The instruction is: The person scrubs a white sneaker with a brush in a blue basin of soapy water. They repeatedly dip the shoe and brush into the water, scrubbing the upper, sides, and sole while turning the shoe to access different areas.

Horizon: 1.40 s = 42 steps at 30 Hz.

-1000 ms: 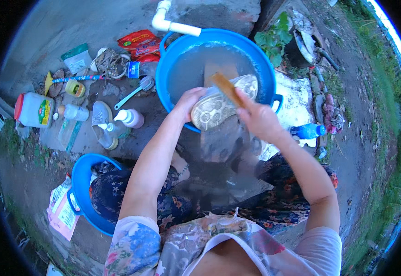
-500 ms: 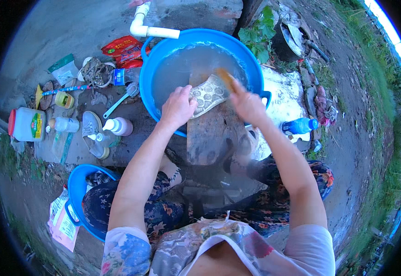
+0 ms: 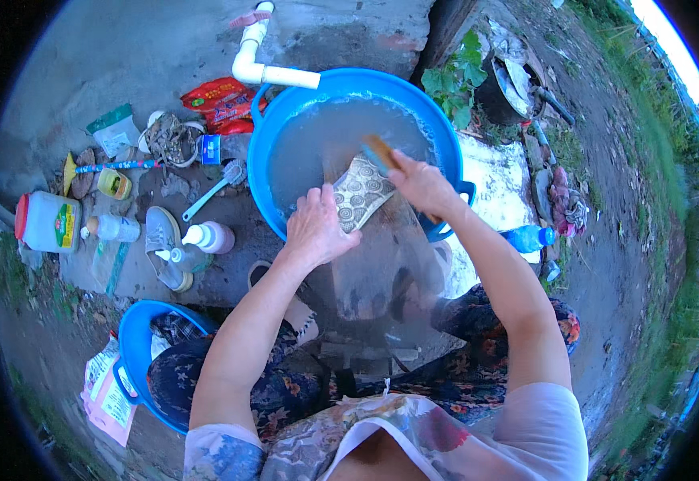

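Note:
My left hand [image 3: 317,223] grips the near-left end of a pale shoe [image 3: 363,196], whose sole with a pattern of rings faces up. In my right hand [image 3: 428,188] is a wooden scrubbing brush [image 3: 381,152], its far end over the sole's upper right edge. The shoe lies on a wet wooden board [image 3: 377,276] that slopes down into a large blue basin [image 3: 262,176]. Cloudy, foamy water [image 3: 317,132] fills the basin. Fingers partly hide the shoe's near end, and the brush's bristles hardly show.
A white pipe tap [image 3: 285,76] juts over the basin. Leftward are a grey shoe [image 3: 161,232], a pump bottle [image 3: 215,238], a white-headed brush [image 3: 233,172] and a red-lidded jar [image 3: 42,220]. A blue bucket [image 3: 135,337] stands by my left knee, a blue bottle [image 3: 527,238] right.
The brush has shifted left and slightly down across the sole with my right hand. My left hand's hold looks turned, and the shoe is angled more upright. The whole view has dropped slightly.

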Available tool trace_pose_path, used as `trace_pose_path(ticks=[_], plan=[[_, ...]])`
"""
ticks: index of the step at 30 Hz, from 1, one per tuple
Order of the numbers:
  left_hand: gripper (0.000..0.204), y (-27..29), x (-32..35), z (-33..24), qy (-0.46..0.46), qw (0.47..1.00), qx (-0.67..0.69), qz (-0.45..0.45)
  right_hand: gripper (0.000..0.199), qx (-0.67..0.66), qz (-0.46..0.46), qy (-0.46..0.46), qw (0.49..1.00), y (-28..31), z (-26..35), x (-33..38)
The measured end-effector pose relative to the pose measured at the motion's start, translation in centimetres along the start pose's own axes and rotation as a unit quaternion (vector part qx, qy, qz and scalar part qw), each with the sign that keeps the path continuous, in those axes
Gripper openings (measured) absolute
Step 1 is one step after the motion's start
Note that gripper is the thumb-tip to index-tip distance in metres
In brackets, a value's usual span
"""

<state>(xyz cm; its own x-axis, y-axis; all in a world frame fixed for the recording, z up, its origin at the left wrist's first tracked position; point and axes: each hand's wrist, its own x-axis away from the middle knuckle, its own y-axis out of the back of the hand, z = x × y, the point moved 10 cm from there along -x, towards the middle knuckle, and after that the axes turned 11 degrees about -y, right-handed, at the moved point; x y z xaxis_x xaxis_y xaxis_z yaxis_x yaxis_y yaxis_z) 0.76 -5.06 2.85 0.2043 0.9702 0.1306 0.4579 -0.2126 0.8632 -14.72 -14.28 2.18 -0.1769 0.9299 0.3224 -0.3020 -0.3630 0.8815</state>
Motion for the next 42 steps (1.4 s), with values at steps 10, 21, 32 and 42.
trace_pose_path(ticks=[10, 21, 32, 42], plan=[[0.087, -1.4, 0.4, 4.0, 0.006, 0.992, 0.108, -0.062, 0.053, 0.022, 0.012, -0.017, 1.0, 0.8, 1.9, 2.0], [0.09, -1.0, 0.1, 4.0, -0.013, 0.989, 0.111, -0.096, 0.057, 0.061, 0.003, 0.078, 0.995, -2.2, 5.2, 9.6], [0.101, -0.6, 2.5, 6.3, -0.048, 0.944, 0.243, -0.217, 0.054, 0.117, 0.037, 0.089, 0.988, -2.7, 9.2, 11.6], [0.093, 0.1, 1.4, 5.0, -0.064, 0.939, 0.248, -0.229, 0.056, 0.104, -0.033, 0.066, 0.992, -2.2, 4.9, 10.3]])
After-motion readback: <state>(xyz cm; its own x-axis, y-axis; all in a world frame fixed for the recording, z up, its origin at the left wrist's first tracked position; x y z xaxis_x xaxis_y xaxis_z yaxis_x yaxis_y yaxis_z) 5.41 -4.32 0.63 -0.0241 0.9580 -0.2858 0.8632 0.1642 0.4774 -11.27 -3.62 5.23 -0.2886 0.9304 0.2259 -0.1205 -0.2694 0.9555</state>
